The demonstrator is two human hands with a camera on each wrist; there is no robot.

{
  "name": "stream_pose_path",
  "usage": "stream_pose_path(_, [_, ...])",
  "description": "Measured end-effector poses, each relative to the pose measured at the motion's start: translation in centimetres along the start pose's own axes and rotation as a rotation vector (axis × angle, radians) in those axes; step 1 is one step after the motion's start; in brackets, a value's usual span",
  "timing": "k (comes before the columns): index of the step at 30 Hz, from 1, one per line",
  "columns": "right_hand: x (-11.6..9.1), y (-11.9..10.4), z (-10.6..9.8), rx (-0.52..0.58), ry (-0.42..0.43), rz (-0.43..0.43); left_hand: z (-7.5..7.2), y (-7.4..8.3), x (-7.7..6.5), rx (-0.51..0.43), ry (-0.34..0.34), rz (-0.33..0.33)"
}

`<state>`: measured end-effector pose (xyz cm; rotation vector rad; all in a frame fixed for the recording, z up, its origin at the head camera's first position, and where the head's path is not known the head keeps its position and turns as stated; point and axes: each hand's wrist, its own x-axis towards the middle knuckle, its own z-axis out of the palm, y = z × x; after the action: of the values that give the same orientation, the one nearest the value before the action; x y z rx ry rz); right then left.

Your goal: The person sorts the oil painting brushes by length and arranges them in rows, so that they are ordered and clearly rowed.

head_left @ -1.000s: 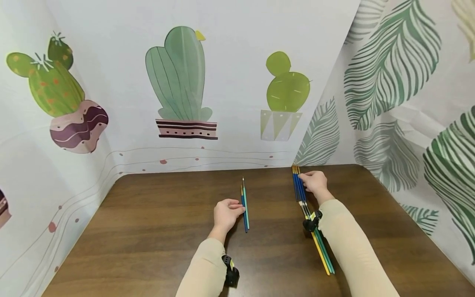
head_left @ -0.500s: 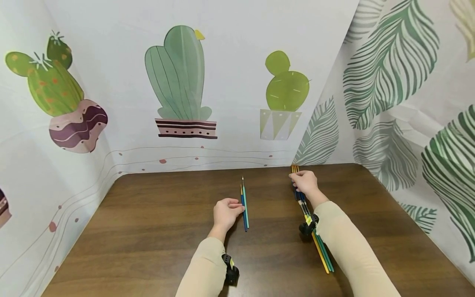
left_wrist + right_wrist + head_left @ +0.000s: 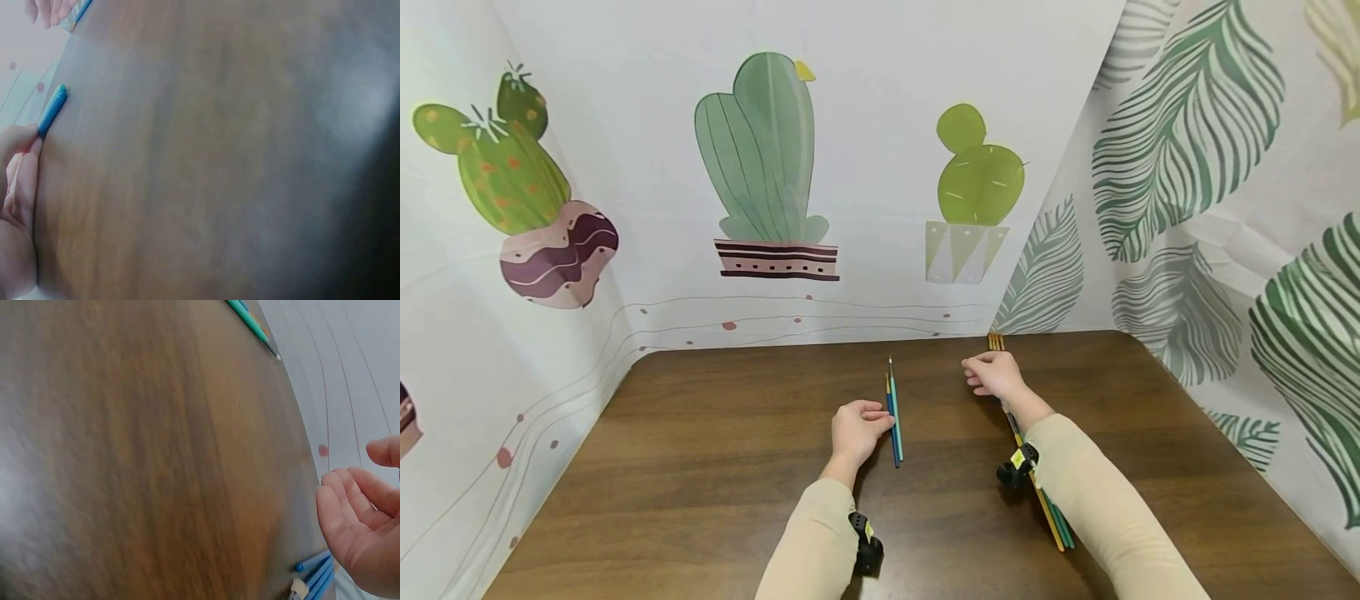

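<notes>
Near the middle of the table, my left hand [image 3: 855, 431] pinches a dark blue paintbrush [image 3: 890, 402] lying beside a light teal paintbrush [image 3: 898, 442], bristles away from me. The left wrist view shows the blue handle end [image 3: 53, 112] sticking out past the thumb. My right hand [image 3: 995, 375] hovers left of a bundle of brushes, fingers loosely bent and nothing between them. It covers most of the blue brushes, whose yellowish tips [image 3: 996, 342] show at the back edge. In the right wrist view, blue handles [image 3: 320, 576] lie just below that hand [image 3: 362, 534].
Longer brushes with yellow [image 3: 1048, 510] and green [image 3: 1061, 527] handles run toward me under the right forearm. The brown wooden table [image 3: 700, 467] ends at a white cloth printed with cacti and leaves [image 3: 880, 167].
My right hand has come off the blue brushes on the right and moved left, toward the middle. The left hand and its two brushes have stayed in place.
</notes>
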<state>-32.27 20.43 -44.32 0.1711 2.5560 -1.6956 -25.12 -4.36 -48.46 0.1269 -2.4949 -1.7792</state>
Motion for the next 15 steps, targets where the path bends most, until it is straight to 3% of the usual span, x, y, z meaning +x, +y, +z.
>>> stream_pose_path(6, [-0.7, -0.3, 0.8, -0.011, -0.059, 0.017, 0.0, 0.1, 0.0, 0.005, 0.003, -0.001])
stream_pose_path(15, [-1.5, -0.7, 2.5, 0.073, -0.094, 0.043, 0.1, 0.0, -0.1, 0.010, 0.012, 0.008])
